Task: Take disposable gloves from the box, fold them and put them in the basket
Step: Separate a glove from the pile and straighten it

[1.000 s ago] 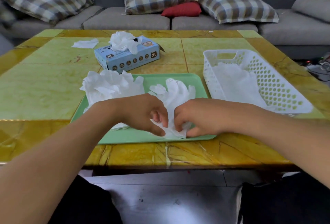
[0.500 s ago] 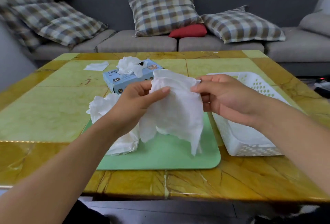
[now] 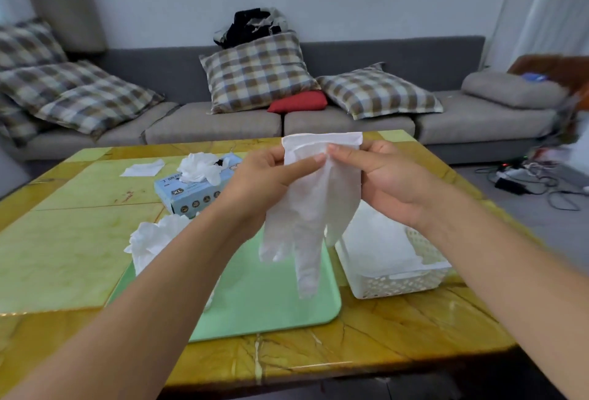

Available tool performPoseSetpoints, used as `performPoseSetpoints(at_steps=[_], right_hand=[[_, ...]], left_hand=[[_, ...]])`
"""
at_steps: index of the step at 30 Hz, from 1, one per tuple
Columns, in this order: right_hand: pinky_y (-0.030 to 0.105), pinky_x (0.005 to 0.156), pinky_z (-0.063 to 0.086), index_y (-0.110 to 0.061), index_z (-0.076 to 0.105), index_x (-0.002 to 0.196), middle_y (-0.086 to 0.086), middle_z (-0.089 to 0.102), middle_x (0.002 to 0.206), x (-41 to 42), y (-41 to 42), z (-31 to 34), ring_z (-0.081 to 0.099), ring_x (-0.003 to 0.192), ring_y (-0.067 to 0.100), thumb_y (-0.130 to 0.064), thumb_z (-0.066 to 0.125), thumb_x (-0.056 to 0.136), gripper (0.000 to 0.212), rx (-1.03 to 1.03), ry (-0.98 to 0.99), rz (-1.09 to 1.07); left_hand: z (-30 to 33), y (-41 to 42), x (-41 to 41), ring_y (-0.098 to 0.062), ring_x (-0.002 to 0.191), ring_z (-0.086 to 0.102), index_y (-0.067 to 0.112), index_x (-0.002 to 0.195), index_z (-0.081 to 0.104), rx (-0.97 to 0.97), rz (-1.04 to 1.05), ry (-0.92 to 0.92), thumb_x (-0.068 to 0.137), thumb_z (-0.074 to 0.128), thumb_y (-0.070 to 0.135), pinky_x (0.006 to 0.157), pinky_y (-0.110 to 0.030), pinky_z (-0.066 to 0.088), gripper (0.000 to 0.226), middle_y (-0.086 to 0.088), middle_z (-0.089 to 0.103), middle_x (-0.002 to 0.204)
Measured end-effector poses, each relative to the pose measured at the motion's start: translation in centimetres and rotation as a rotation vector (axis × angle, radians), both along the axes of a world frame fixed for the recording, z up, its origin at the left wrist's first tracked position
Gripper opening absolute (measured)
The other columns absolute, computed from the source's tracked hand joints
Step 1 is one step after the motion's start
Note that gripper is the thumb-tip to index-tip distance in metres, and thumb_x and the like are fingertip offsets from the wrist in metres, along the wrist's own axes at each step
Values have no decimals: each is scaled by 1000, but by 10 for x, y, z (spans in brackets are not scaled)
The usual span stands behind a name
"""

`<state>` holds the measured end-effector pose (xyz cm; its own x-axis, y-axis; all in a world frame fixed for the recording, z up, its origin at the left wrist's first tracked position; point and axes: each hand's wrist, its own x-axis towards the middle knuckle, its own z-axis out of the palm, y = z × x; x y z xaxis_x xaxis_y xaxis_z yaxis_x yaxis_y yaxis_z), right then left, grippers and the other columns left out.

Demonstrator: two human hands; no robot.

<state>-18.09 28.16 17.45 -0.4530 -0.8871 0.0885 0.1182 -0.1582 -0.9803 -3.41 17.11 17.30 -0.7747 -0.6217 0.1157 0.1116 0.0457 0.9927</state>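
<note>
I hold one white disposable glove (image 3: 314, 208) up in the air above the table, cuff at the top and its fingers hanging down over the green tray (image 3: 271, 297). My left hand (image 3: 264, 176) pinches the cuff end between thumb and curled fingers on the left side, and my right hand (image 3: 379, 173) pinches it from the right, thumb stretched across the front so the two thumb tips nearly meet at the middle of the cuff. The glove hangs clear of the tray and touches nothing but my hands. The tray lies near the front edge of the yellow and green stone table (image 3: 73, 240), and a heap of loose white gloves (image 3: 156, 237) sits on the tray's far left corner. Behind that heap, towards the middle of the table, stands the blue glove box (image 3: 191, 192) marked XL, with more white gloves bunched out of its top opening. Just right of the tray, near the table's right edge, is the white perforated basket (image 3: 404, 281), with white gloves already lying flat inside it. A single flat white piece (image 3: 143, 168) lies towards the table's far left corner. Beyond the table runs a grey sofa (image 3: 350, 119) with checked cushions (image 3: 255, 71) and one small red cushion (image 3: 299, 101).
</note>
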Motion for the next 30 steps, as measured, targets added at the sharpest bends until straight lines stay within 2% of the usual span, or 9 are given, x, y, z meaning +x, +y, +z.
performPoseSetpoints(at_steps=[3,7,9,14,17,21,25,28,30], right_hand=[[46,104,51,2,69,121,20,71,119,-16,17,26,66,114,34,-18,69,90,37,2,26,-57],[37,90,59,0,66,126,18,71,120,-33,41,47,69,109,31,-14,66,92,37,-3,8,-98],[35,84,61,0,67,125,19,71,119,-41,52,54,71,101,28,-10,63,96,31,-4,18,-126],[38,91,59,2,65,128,20,70,123,-61,67,63,69,110,30,-12,61,98,33,76,67,-129],[44,101,53,5,61,132,22,67,127,-79,65,62,65,119,34,-11,62,97,38,116,84,-116],[40,96,55,3,66,124,16,73,115,-101,41,48,70,106,30,-9,65,96,31,186,172,-171],[34,79,56,-12,72,102,3,77,92,-115,15,46,72,82,15,-12,64,97,9,73,271,-229],[37,81,59,-12,73,103,9,76,101,-122,13,52,71,89,21,-11,67,96,10,-83,382,-268],[35,80,58,-12,73,99,11,75,98,-127,16,42,70,88,21,-7,70,92,9,-117,468,-282]], left_hand=[[26,10,-25,-25,84,75,4,98,77,-35,22,15,91,72,25,77,-36,61,22,-13,78,94],[46,25,-49,-24,83,74,4,99,77,-53,-18,25,95,68,30,73,-33,61,27,-13,78,94],[49,31,-59,-26,88,75,4,99,77,-39,-36,25,97,65,30,78,-36,62,29,-13,78,95],[48,40,-78,-32,105,71,2,108,75,29,-88,-25,98,63,33,99,-47,54,35,-13,77,104],[44,34,-91,-29,102,72,4,107,75,43,-82,-57,97,66,27,92,-41,59,27,-10,78,101],[36,14,-111,-21,91,73,9,101,75,4,-42,-167,95,69,22,68,-27,59,15,-5,78,99],[42,-5,-129,-23,98,74,11,98,76,-100,21,-82,93,72,17,77,-30,62,9,-7,77,103],[53,-15,-131,-27,99,73,8,101,77,-192,21,72,91,73,16,86,-38,61,14,-10,77,104],[46,-20,-131,-25,88,73,6,102,76,-284,16,70,89,75,17,79,-34,58,17,-14,76,103]])
